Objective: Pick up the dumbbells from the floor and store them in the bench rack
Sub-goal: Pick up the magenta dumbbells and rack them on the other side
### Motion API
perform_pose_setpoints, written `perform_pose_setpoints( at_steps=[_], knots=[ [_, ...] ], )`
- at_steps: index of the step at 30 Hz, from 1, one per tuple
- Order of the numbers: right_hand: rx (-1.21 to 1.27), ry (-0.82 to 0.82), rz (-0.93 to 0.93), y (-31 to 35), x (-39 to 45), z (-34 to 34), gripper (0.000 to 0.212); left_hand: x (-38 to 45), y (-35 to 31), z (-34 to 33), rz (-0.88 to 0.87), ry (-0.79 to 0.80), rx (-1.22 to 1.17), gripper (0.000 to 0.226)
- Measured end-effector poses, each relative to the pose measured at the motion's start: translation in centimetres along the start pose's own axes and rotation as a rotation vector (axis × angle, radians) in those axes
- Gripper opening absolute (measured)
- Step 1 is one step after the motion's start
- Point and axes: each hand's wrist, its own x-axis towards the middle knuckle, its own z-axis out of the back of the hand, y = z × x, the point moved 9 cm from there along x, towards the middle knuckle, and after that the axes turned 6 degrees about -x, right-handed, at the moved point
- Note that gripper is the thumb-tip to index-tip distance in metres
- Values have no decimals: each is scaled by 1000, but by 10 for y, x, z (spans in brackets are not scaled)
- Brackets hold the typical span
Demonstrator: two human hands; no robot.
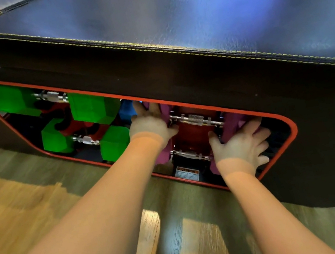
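A black padded bench [166, 26] with yellow stitching stands on a wood floor [20, 208]. Its side has a long opening edged in red, the rack [291, 127], and everything below is placed from that opening.

In the left part of the rack sit two green dumbbells. The upper one [91, 106] lies along the top edge, its knurled steel grip showing between the two green heads. The lower one [114, 145] rests beneath it, near the bottom edge. A red cradle [85, 125] shows between them. Just right of the upper green head, a bit of something blue [126, 111] peeks out at the rack's top edge.

In the right part of the rack are two purple dumbbells, one above the other. The upper handle [196, 119] and the lower handle [189, 153] both lie across a red inner frame.

The left hand [150, 123] reaches into the middle of the rack, fingers spread and laid flat over the left purple head [164, 109]. The right hand [241, 145] is at the rack's right end, fingers fanned wide and pressed against the right purple head [233, 124]. Neither hand curls round a handle.

A white caution label [187, 173] sits at the rack's bottom edge, below the lower purple handle.
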Motion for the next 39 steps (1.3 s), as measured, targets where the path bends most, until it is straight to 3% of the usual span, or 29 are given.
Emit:
perform_pose_setpoints(
  at_steps=[6, 13, 20, 23, 26, 28, 30, 32, 36, 39],
  knots=[
    [0, 12, -8, -1, -2, -2, 106, -3, -3, 3, -21, -5, 42, 99],
    [11, 35, -5, 0, -1, -3, 108, -3, 2, 7, 11, -11, -68, 111],
    [253, 60, 27, -9, -6, -9, 112, 2, 12, -2, 15, 121, -124, 126],
    [328, 62, 23, -9, -8, -10, 110, -5, 14, 5, 7, 161, -202, 130],
    [455, 96, -27, -10, -10, -12, 109, -16, 20, 4, 52, 124, -482, 127],
    [531, 168, -99, -7, -13, -10, 110, -27, 26, 1, 72, 65, -785, 128],
    [578, 240, -203, -7, -17, -7, 112, -47, 34, -2, 128, 103, -998, 130],
    [520, 382, -261, -6, -33, 1, 112, -82, 36, 7, 187, 270, -889, 109],
    [300, 709, -202, 3, -73, 44, 94, -148, 47, 56, 228, 656, -562, 77],
    [264, 881, -178, 9, -103, 115, 76, -193, 48, 134, 233, 696, -541, 70]
  ],
)
